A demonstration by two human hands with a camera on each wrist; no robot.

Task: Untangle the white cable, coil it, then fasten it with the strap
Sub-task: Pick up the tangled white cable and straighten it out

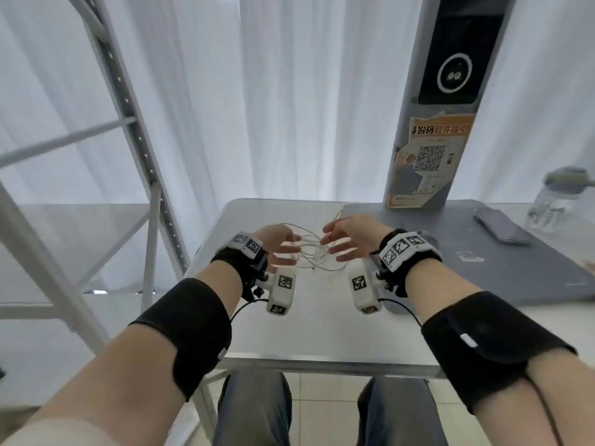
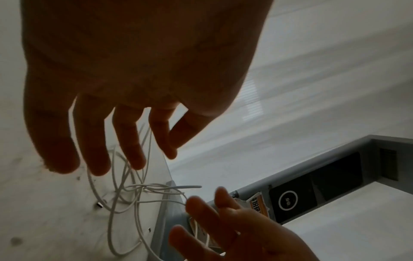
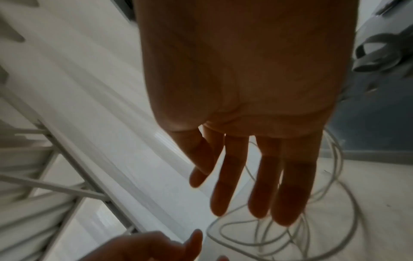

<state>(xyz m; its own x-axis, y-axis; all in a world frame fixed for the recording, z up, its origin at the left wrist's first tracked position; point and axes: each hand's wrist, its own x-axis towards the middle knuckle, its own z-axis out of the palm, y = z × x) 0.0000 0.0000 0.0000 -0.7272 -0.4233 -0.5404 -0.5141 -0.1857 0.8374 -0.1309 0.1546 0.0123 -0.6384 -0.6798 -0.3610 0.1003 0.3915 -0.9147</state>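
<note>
The white cable (image 1: pixel 317 252) lies in a loose tangle of loops on the white table (image 1: pixel 289 333), one metal plug (image 2: pixel 99 205) resting on the surface. My left hand (image 1: pixel 285 249) hovers over the tangle's left side, fingers spread and holding nothing (image 2: pixel 100 159). On the right side my right hand (image 1: pixel 338 243) is spread the same way (image 3: pixel 245 194), its fingertips (image 2: pixel 196 208) right by a cable loop (image 2: pixel 156 196). More loops (image 3: pixel 279 234) lie under its fingers. I cannot make out a strap.
A grey mat (image 1: pixel 483 268) covers the table's right part, with a phone (image 1: pixel 500 228) and a glass jar (image 1: pixel 553 201) on it. A grey kiosk pillar (image 1: pixel 431 123) stands behind. A metal rack (image 1: pixel 128 140) is at left.
</note>
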